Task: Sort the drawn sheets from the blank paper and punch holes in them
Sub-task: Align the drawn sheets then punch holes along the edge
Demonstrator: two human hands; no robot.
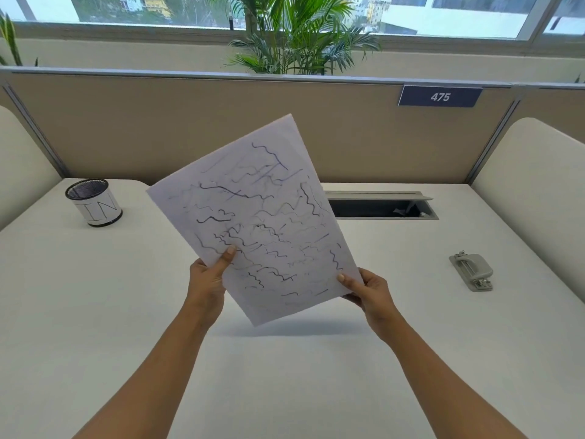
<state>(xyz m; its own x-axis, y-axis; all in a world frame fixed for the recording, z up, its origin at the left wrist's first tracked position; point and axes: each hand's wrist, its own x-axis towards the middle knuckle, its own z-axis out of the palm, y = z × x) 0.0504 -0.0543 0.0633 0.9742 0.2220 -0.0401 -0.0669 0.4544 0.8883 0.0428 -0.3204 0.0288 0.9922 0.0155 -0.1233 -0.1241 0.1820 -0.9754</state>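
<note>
Plainly light and floppy, the drawn sheets (pixel 253 217), perhaps several stacked, hang pinched at their lower edge by left hand (pixel 207 280) and right hand (pixel 368 293), best supported there.

Bright daylight coming in thru the window (pixel 443 14) at the back, and the view outside is a bit washed out. Desk (pixel 95 312) evenly lit, no hard glare. Soft shadow on the desk just under the raised sheet (pixel 253 217), fainter ones by the cup (pixel 95 205) and hole punch (pixel 471 270). Sheet backlit, w/ paler marks showing thru. Wide-angle bend: partition (pixel 190 122) top rail curves and the frame edges bow. Focus decent overall.
</note>
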